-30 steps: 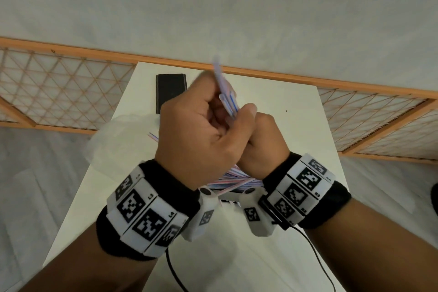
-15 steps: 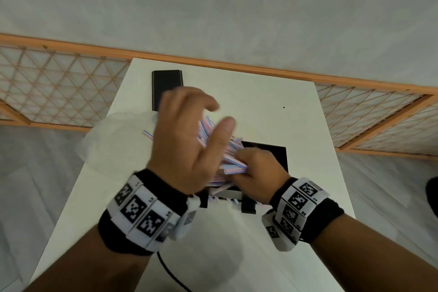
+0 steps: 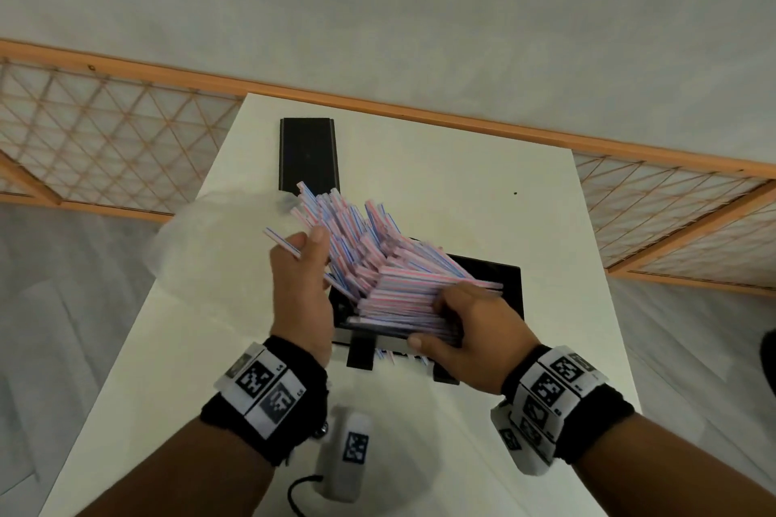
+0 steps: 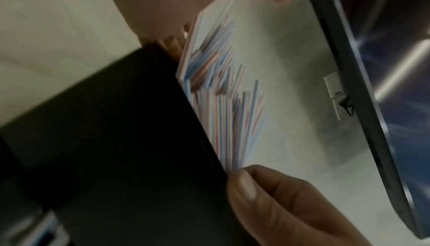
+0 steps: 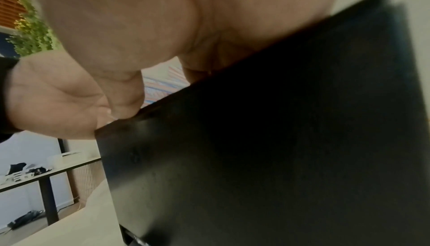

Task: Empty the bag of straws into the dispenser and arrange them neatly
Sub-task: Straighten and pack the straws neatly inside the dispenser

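A heap of red-and-blue striped straws (image 3: 386,281) lies in the black dispenser (image 3: 510,285) in the middle of the white table (image 3: 441,189). Its far ends fan up and left over the rim. My right hand (image 3: 445,317) grips the near right end of the bundle, fingers curled over it and thumb in front. My left hand (image 3: 306,243) presses its straight fingers against the left side of the fan. One loose straw (image 3: 280,241) lies across those fingers. In the left wrist view my thumb (image 4: 244,185) touches the straws (image 4: 221,93) beside the dispenser wall (image 4: 116,139).
The clear plastic bag (image 3: 210,231) lies crumpled at the table's left edge. A flat black lid (image 3: 308,153) lies at the far side. A wooden lattice rail (image 3: 126,139) runs behind the table. A few straw tips (image 3: 390,355) poke out at the dispenser's front.
Both hands came down from holding the bundle upright above the table. The straws now lie in the dispenser, and my left hand has let go and spread against their side.
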The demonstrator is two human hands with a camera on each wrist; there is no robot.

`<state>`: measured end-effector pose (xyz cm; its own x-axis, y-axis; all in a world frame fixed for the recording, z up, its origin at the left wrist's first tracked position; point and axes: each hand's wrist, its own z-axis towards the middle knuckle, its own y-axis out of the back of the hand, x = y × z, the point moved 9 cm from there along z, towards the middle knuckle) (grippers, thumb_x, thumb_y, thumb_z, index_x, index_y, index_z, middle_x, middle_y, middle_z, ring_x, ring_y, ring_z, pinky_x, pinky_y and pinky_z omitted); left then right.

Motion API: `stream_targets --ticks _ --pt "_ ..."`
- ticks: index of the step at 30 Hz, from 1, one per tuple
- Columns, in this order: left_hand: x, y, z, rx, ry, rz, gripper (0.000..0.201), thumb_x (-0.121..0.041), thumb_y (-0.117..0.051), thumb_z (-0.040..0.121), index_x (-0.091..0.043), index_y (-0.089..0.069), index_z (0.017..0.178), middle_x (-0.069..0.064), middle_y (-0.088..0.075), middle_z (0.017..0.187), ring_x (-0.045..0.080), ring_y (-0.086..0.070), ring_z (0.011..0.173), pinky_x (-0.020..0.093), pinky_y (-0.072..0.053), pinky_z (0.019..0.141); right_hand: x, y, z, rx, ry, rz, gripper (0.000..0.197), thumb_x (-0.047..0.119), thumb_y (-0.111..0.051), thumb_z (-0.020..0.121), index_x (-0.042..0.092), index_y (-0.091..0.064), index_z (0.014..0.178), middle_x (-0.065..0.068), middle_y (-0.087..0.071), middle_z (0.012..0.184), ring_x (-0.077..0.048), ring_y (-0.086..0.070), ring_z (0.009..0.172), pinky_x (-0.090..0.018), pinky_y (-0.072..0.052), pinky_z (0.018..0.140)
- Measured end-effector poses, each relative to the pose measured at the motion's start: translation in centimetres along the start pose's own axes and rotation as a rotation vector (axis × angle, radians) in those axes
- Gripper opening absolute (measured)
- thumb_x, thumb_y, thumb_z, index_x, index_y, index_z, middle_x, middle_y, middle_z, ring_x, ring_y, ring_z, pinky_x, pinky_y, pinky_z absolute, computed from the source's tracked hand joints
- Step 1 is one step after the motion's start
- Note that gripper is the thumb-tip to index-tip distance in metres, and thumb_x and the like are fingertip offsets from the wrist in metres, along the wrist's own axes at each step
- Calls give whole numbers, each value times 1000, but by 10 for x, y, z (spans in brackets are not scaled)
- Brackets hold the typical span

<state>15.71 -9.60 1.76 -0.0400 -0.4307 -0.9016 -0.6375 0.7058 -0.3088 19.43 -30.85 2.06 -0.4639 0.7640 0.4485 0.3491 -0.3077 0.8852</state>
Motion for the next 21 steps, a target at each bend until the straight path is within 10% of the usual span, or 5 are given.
stream_targets --ticks 3,8,21 --pt "6 -4 3 18 12 19 75 -61 -76 68 -8 -54 116 13 -68 118 33 -64 114 55 -48 104 -6 -9 -1 107 -64 -68 59 84 -46 66 28 -52 81 11 -54 79 -15 -52 73 -32 -47 68" --pt "7 -10 -1 73 -61 220 60 -51 -75 70 -24 -59 120 -6 -72 118 16 -67 114 50 -48 106 -10 -24 2 229 -133 -95 59 63 -54 69 30 -60 117 4 -65 118 -21 -60 111 -33 -51 92" --pt "10 -20 -6 135 -123 466 85 -70 -74 58 -30 -42 126 -21 -61 118 -7 -61 107 25 -49 97 3 -36 22 411 -164 -57 47 48 -75 68 36 -54 109 7 -68 107 -19 -68 99 -35 -56 85"
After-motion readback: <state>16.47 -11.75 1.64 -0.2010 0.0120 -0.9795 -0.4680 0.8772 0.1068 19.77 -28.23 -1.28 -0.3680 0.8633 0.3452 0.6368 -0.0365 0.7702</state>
